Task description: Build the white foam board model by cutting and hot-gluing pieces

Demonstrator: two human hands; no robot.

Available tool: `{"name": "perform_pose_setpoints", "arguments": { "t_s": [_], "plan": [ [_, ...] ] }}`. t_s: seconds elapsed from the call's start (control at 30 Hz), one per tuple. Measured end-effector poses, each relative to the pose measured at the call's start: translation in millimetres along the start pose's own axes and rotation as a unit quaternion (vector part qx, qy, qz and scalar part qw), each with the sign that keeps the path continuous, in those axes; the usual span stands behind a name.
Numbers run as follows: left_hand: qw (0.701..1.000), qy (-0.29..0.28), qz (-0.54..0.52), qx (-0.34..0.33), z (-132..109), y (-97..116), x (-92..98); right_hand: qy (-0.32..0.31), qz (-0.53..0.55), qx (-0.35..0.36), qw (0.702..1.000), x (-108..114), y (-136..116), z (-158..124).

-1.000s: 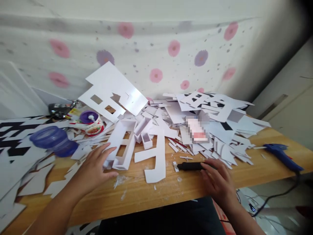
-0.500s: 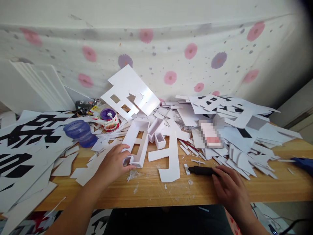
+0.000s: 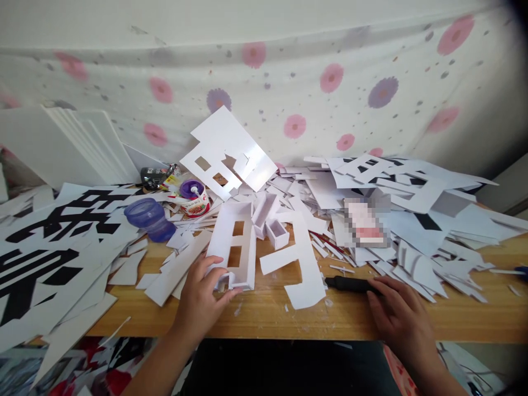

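Left hand (image 3: 203, 292) at white box (image 3: 246, 253), grip unclear; right hand (image 3: 402, 308) around black tool (image 3: 350, 284), scraps (image 3: 414, 265) behind.

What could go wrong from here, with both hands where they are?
1. The left hand is at the near end of the white box, with two small boxes close by its right side; a push that way might knock them.
2. The right hand holds the black tool with its tip beside the white cutout, so a slip might mark or shift it.
3. Loosely heaped scraps beyond the right hand could slide if bumped.
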State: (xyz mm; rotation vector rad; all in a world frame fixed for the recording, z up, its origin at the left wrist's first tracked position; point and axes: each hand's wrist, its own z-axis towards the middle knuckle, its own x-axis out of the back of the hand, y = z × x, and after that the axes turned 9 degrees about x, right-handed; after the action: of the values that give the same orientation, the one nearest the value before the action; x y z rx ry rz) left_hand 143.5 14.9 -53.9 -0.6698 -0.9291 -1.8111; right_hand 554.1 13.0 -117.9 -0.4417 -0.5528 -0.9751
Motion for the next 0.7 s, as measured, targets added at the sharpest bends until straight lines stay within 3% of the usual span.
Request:
{"name": "perform_pose_setpoints", "arguments": {
  "t_s": [0.23, 0.7],
  "plan": [
    [1.0, 0.025, -0.004, 0.01, -20.2, 5.7, -5.3, 0.014, -0.014, 0.004, 1.0, 0.8, -2.0, 2.8],
    [1.0, -0.018, 0.001, -0.01, -12.6, -0.2, -8.4, 0.015, -0.034, -0.012, 0.999, 1.3, -3.8, 4.7]
  ]
}}
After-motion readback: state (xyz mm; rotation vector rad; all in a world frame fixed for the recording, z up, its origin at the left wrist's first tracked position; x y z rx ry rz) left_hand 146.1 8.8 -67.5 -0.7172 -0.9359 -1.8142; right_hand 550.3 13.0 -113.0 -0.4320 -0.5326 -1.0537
